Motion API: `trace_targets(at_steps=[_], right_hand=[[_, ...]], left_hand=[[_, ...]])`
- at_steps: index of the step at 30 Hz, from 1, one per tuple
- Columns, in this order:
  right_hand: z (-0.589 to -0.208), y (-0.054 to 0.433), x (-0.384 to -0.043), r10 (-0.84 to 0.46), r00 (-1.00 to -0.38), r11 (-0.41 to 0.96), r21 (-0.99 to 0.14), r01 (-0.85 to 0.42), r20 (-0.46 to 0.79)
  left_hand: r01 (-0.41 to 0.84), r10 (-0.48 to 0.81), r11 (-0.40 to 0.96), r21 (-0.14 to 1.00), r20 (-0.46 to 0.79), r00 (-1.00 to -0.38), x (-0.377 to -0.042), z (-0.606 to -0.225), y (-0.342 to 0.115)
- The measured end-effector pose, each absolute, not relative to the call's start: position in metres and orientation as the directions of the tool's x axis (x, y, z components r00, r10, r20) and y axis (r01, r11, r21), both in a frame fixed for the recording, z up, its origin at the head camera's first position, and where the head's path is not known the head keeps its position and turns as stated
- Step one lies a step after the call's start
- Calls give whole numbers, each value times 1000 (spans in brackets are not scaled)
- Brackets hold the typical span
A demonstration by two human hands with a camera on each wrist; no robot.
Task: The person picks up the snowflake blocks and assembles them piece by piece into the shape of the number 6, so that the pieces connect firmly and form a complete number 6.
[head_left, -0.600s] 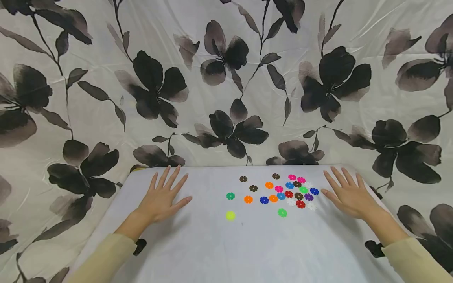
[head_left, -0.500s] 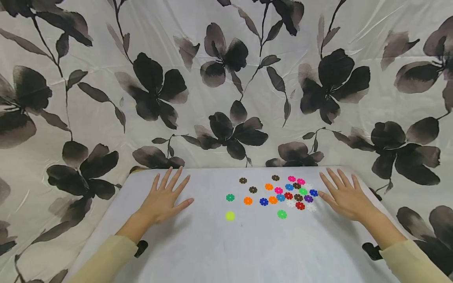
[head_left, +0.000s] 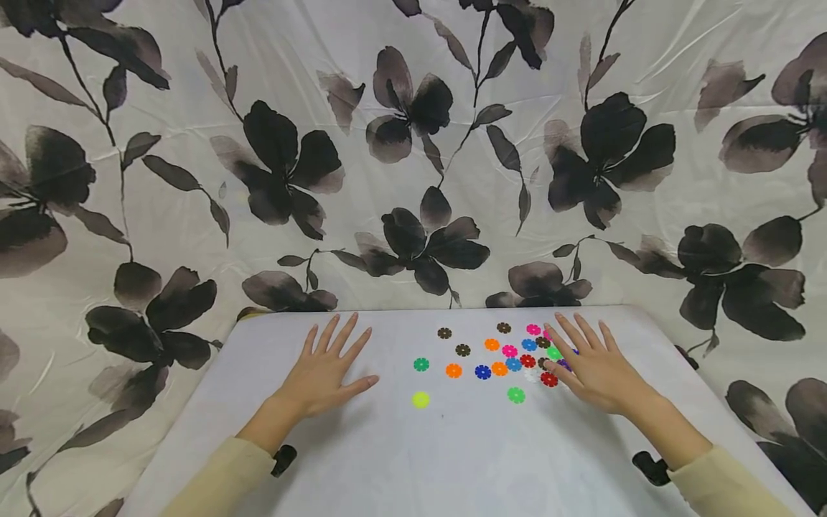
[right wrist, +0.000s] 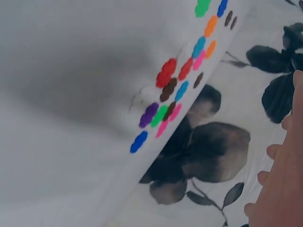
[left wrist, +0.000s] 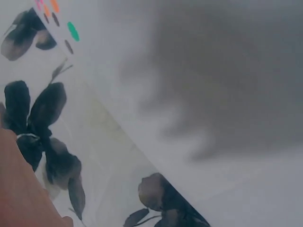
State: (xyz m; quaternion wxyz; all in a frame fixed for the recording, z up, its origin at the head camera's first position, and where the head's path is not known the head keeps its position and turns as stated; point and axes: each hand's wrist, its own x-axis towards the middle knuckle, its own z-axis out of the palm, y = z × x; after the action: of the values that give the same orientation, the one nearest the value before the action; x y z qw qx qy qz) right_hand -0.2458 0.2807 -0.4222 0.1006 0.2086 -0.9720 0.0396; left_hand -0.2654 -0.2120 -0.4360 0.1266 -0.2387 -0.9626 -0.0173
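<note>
Small notched plastic discs, flower-shaped and of several colours, lie flat on a white table. Left of the cluster are a yellow disc and a teal disc; a light green disc sits nearer the front. My left hand hovers left of them, fingers spread, holding nothing. Over the cluster's right end is my right hand, also spread and holding nothing; in the head view it hides some discs. The right wrist view shows a purple disc and a blue disc there.
Behind the table hangs a pale cloth printed with dark flowers; the table's back edge meets it. Black wrist devices show under both sleeves, one by the left sleeve and one by the right sleeve. Both hands cast shadows on the table.
Both hands have moved inward: the left one rightward, the right one leftward until it covers the right end of the disc cluster. The discs have stayed in their places on the table.
</note>
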Motion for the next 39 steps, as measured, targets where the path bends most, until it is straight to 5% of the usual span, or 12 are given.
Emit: trace_targets(at_steps=[21,33,39], right_hand=[[-432,220,-252,-514,-834,838,-92,-538,199],[-444,179,-269,-513,-851,742,-441,-505,111],[-450,161,-281,-478,-875,739,-505,-446,74]], left_hand=[[541,512,837,88,225,-829,-262,-447,-169],[531,521,780,330,125,-844,-266,-456,-141],[484,521,763,428,35,-853,-269,-462,-132]])
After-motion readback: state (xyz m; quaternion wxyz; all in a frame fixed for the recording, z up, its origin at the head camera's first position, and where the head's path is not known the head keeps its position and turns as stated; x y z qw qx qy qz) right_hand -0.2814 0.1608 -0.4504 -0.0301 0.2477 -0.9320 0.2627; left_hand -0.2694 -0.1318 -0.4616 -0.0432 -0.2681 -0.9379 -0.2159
